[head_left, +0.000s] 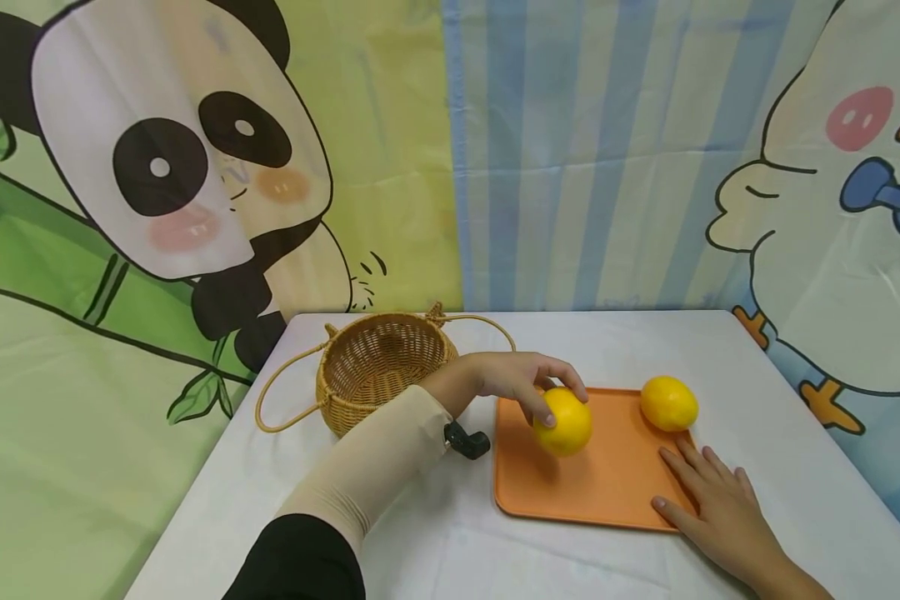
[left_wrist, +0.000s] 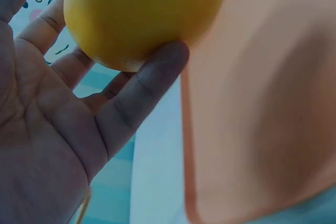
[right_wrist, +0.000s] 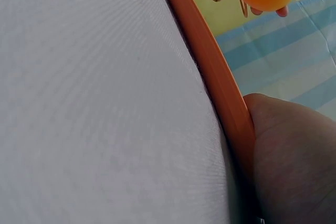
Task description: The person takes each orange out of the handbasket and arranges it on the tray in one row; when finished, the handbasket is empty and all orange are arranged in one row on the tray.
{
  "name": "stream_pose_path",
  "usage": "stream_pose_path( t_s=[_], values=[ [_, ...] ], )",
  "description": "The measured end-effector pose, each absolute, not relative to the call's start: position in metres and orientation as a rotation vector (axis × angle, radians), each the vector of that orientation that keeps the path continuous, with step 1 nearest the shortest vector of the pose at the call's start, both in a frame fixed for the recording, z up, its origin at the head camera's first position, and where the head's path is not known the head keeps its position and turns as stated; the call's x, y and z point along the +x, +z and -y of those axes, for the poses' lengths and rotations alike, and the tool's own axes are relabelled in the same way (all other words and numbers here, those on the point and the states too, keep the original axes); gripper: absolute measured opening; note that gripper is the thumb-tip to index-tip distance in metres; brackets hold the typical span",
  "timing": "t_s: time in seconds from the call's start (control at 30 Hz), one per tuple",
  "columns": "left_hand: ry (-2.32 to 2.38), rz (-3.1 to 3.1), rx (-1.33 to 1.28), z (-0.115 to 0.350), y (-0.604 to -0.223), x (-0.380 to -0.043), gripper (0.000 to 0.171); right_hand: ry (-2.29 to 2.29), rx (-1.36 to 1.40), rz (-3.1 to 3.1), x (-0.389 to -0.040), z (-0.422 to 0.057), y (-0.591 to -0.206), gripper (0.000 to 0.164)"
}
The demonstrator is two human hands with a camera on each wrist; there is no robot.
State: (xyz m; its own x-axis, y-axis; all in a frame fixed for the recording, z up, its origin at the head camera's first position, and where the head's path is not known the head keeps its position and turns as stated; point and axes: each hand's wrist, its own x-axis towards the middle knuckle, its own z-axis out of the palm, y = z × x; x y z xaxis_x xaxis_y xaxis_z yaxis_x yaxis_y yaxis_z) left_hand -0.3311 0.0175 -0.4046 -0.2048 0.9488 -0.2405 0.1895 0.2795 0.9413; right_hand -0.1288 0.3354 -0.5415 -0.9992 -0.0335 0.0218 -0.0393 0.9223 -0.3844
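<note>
My left hand holds a yellow lemon between thumb and fingers, just above the left half of an orange tray. Close up in the left wrist view, the thumb presses the side of the lemon, and a shadow falls on the tray apart from it. A second lemon sits at the tray's back right corner. Resting on the tray's right edge is my right hand, its fingers stretched out. Only part of that hand shows in the right wrist view, against the tray's rim.
A woven wicker basket with looped handles stands at the back left of the white table, partly behind my left forearm. Printed curtains with a panda and a white bird hang behind the table.
</note>
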Motion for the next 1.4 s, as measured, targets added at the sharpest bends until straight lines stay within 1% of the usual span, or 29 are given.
stream_pose_path(
  t_s=[0.27, 0.6, 1.07, 1.3, 1.4],
  values=[
    [0.99, -1.595, 1.049, -0.03, -0.423, -0.322, 0.05, 0.634, 0.033, 3.081, -0.129, -0.335, -0.542, 0.1],
    [1.008, -1.635, 1.004, -0.029, -0.441, -0.313, 0.049, 0.631, 0.045, 3.076, -0.129, -0.335, -0.542, 0.098],
    [0.991, -1.717, 1.117, -0.031, -0.461, -0.303, 0.049, 0.625, 0.031, 3.084, -0.129, -0.335, -0.543, 0.099],
    [1.009, -1.726, 1.132, -0.031, -0.467, -0.3, 0.049, 0.628, 0.026, 3.085, -0.129, -0.335, -0.542, 0.099],
    [1.006, -1.753, 1.195, -0.03, -0.469, -0.297, 0.05, 0.629, 0.029, 3.085, -0.129, -0.334, -0.541, 0.099]
  ],
)
